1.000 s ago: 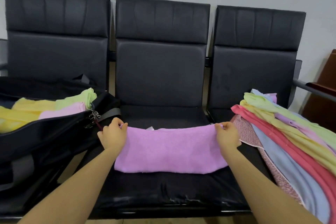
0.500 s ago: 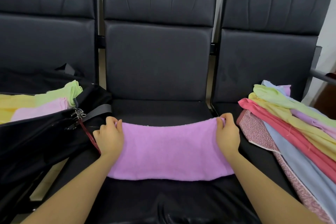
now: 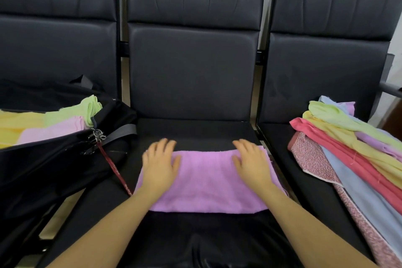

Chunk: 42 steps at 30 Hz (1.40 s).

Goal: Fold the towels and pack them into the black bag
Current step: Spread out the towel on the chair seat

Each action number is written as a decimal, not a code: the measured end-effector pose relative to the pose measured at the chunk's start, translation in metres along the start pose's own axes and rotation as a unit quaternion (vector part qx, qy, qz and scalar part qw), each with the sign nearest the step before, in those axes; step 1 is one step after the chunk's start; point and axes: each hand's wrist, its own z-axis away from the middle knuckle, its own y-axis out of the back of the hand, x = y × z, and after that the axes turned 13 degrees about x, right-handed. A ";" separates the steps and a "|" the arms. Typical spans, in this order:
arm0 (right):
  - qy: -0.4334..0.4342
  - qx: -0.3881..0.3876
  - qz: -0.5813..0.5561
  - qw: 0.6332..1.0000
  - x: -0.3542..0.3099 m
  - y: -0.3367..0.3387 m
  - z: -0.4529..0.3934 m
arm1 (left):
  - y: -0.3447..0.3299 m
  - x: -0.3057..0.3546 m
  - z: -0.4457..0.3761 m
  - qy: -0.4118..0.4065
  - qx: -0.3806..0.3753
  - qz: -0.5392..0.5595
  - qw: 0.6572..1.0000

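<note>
Palms flat, your left hand (image 3: 159, 166) and right hand (image 3: 252, 164) press the folded lilac terry towel (image 3: 205, 183); smooth outward before folding again.

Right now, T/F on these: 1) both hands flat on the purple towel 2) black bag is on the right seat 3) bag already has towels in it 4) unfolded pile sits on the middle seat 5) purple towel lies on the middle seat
1) True: the left hand and the right hand lie flat, fingers spread, on the purple towel.
2) False: the black bag is on the left seat.
3) True: yellow, pink and green folded towels show inside it.
4) False: the unfolded pile is on the right seat.
5) True: it lies on the middle seat.
</note>
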 end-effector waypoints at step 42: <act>0.098 -0.321 0.023 0.942 -0.070 -0.030 0.051 | 0.089 -0.025 0.014 0.162 0.008 0.138 0.977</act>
